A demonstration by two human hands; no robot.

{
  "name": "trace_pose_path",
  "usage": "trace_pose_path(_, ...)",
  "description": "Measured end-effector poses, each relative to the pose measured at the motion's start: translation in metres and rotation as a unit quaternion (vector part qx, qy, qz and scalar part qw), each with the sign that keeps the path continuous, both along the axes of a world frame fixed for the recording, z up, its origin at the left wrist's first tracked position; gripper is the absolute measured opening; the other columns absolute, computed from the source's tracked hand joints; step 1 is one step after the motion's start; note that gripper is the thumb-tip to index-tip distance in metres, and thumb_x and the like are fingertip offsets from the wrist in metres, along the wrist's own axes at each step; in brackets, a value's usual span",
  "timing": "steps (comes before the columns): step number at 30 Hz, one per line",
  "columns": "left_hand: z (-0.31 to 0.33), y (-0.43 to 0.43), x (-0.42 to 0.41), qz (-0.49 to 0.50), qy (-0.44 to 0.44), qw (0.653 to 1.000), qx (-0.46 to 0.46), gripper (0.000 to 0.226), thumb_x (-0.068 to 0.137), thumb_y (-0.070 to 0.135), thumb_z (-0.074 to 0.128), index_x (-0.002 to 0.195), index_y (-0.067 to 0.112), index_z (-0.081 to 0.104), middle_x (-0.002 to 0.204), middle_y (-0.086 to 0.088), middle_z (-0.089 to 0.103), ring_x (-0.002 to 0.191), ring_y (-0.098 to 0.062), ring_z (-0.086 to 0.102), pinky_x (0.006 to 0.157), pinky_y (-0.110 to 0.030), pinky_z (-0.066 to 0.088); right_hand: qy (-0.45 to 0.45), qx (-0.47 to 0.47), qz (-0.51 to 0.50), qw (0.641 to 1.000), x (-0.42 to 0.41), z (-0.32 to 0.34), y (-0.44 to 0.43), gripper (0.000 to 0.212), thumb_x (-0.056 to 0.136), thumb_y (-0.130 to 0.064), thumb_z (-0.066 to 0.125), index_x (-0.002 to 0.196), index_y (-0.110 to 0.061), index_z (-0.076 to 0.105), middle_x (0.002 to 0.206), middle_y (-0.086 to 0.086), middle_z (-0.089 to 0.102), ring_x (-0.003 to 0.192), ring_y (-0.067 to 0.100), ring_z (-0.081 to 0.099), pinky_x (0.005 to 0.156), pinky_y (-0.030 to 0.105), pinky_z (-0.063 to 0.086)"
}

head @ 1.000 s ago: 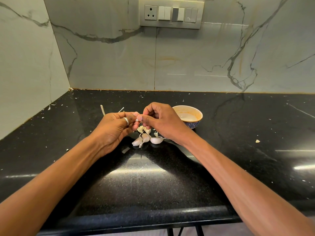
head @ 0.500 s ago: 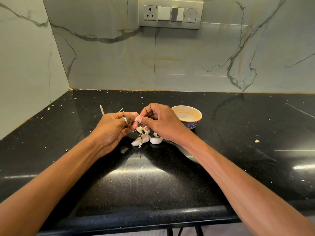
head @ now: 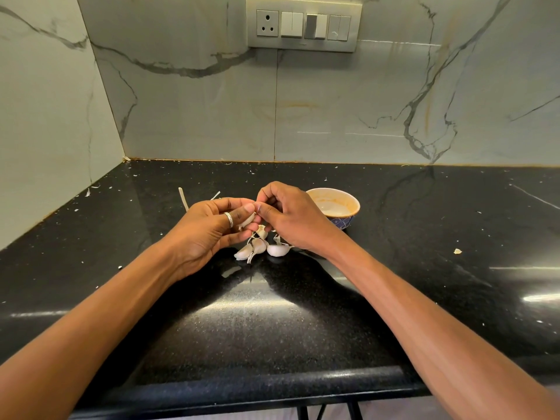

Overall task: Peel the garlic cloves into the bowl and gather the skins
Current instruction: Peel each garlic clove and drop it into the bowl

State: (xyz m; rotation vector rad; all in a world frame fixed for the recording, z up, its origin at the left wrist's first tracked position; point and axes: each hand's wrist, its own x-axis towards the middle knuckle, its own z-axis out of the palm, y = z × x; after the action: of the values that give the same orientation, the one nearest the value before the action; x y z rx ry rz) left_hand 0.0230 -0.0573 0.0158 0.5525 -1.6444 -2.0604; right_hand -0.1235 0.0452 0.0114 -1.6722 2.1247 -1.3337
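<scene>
Black polished speckled stone counter (head: 272,322), glossy w/ glare patches. Approx centre: small cluster of white unpeeled garlic cloves (head: 274,250) lying on it, touching each other. Just right & behind them: small round ceramic bowl (head: 344,222), cream-orange inside, blue-patterned outside. Back left: two pale thin skin strips (head: 183,199). Far right: one pale skin scrap (head: 457,251). Tiny white flecks scattered, esp. along left & back edges.

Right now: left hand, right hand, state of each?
Left hand: holds a small white papery-skinned garlic clove.
Right hand: fingers pinch the top end of the same clove, apparently at its skin.
</scene>
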Motion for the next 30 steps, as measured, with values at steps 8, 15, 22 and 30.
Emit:
trace_pose_path(8,-0.0042,-0.0025,-0.0024,0.036,0.026,0.999,-0.010,0.019,0.093,0.001,0.061,0.109,0.003,0.072,0.100,-0.016,0.077,0.093,-0.017,0.075,0.084,-0.024,0.060,0.005,-0.033,-0.015,0.999,-0.0010,-0.0027,-0.0030,0.009,0.095,-0.017,0.066,0.092,-0.023,0.073,0.087,-0.009,0.072,0.084,0.014,0.070,0.079,0.048,0.059)
trace_pose_path(15,-0.0063,-0.0029,-0.0042,0.036,0.031,0.998,-0.032,0.036,0.091,-0.011,0.059,0.125,0.002,0.064,0.103,-0.009,0.077,0.097,-0.016,0.074,0.084,-0.024,0.060,0.016,-0.035,-0.036,0.999,0.0002,-0.0008,-0.0007,0.008,0.090,-0.016,0.073,0.093,-0.022,0.077,0.086,-0.010,0.075,0.079,0.004,0.070,0.078,0.027,0.059)
trace_pose_path(22,-0.0087,-0.0046,-0.0042,0.035,0.030,0.994,-0.094,0.047,0.090,-0.007,0.063,0.133,0.009,0.059,0.117,-0.004,0.075,0.111,-0.017,0.070,0.093,-0.029,0.057,-0.071,-0.014,-0.009,0.997,0.0001,-0.0048,-0.0050,0.012,0.089,-0.025,0.077,0.101,-0.022,0.077,0.090,-0.006,0.077,0.087,0.010,0.074,0.077,0.037,0.063)
trace_pose_path(30,-0.0083,-0.0001,-0.0021,0.043,0.008,0.986,-0.161,0.043,0.089,-0.002,0.069,0.131,0.006,0.062,0.116,-0.007,0.074,0.106,-0.013,0.072,0.086,-0.021,0.058,-0.142,-0.022,0.008,0.990,0.0012,-0.0026,-0.0038,0.005,0.095,-0.017,0.072,0.096,-0.013,0.075,0.087,0.004,0.078,0.080,0.022,0.074,0.069,0.037,0.062)
